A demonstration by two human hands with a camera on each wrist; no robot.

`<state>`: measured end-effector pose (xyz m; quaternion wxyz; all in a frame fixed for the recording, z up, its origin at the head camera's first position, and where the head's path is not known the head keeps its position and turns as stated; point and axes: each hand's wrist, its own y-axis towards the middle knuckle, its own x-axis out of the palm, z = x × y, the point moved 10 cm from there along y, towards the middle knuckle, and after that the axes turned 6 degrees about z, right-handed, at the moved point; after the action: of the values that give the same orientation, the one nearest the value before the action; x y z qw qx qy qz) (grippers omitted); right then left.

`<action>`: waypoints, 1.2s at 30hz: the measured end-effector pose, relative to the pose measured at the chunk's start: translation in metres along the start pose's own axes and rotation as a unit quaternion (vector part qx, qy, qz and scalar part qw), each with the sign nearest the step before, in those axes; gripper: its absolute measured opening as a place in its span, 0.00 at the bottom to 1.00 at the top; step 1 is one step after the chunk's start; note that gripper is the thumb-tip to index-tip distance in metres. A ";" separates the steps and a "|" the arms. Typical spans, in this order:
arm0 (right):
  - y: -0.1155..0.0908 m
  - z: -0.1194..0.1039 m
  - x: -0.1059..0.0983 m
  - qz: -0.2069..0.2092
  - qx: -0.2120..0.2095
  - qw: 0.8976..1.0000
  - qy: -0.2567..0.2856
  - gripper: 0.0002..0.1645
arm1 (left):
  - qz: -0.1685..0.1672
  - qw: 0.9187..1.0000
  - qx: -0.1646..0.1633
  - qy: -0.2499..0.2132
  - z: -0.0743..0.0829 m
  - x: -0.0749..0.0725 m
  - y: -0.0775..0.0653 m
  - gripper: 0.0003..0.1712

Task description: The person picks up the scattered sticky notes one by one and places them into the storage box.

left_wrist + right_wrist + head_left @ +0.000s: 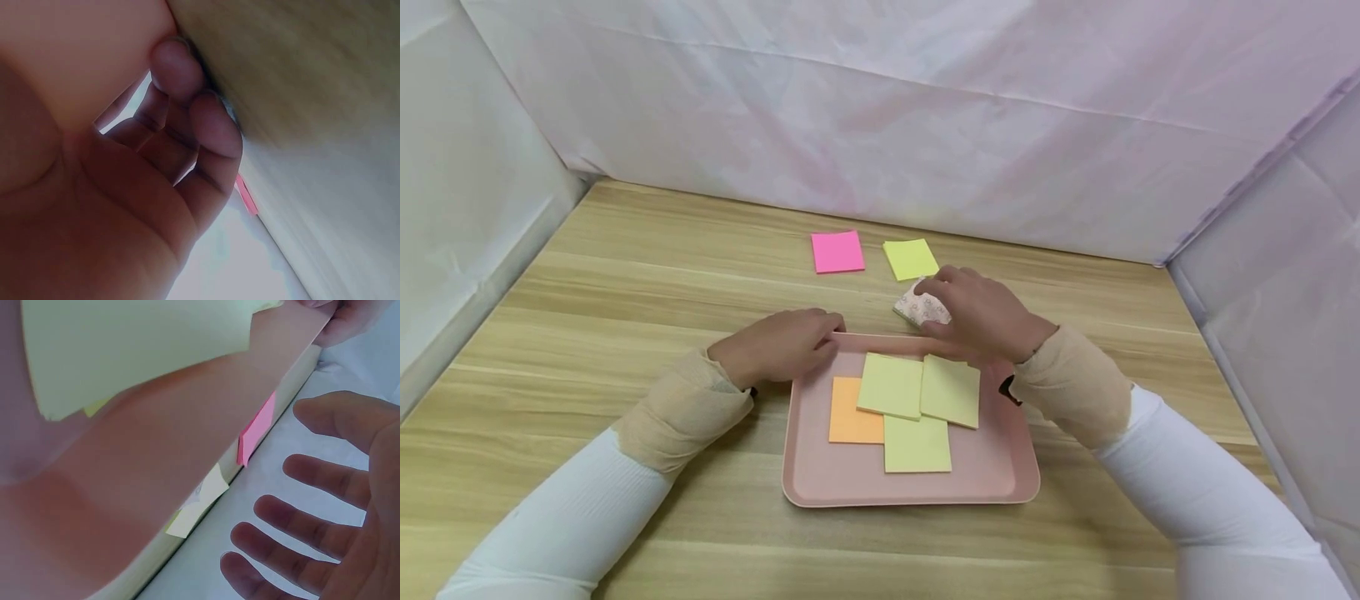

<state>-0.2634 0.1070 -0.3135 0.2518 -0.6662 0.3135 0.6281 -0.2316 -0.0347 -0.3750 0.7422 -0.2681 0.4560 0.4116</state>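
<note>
My left hand (786, 343) grips the far left corner of a pink tray (910, 490). In the left wrist view its fingers (215, 125) curl at the tray's edge. Over a patterned sticky note pad (913, 307), just past the tray's far rim, hovers my right hand (981, 312). Its fingers (319, 475) are spread with nothing held in the right wrist view. Inside the tray lie an orange sticky note pad (852, 421) and three pale yellow ones, two of them side by side (890, 385) and overlapping the others.
Beyond the patterned pad, a bright pink sticky note pad (838, 252) and a bright yellow one (911, 259) lie on the wooden table (647, 275). White cloth walls (850, 108) stand at the back and both sides.
</note>
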 end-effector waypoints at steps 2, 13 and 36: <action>0.002 0.003 0.001 -0.003 0.004 1.000 -0.002 0.28 | 0.001 1.000 0.000 0.001 0.000 0.000 0.000 0.12; 0.009 0.006 0.010 -0.029 0.006 1.000 -0.005 0.28 | 0.001 1.000 0.001 0.003 -0.001 0.001 0.001 0.12; 0.018 0.020 0.038 -0.104 0.038 0.994 0.021 0.32 | 0.002 1.000 0.003 0.007 0.000 0.001 -0.001 0.11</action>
<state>-0.2891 0.1055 -0.3517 0.3344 -0.6982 0.2717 0.5717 -0.2305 -0.0345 -0.3757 0.7387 -0.2679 0.4630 0.4101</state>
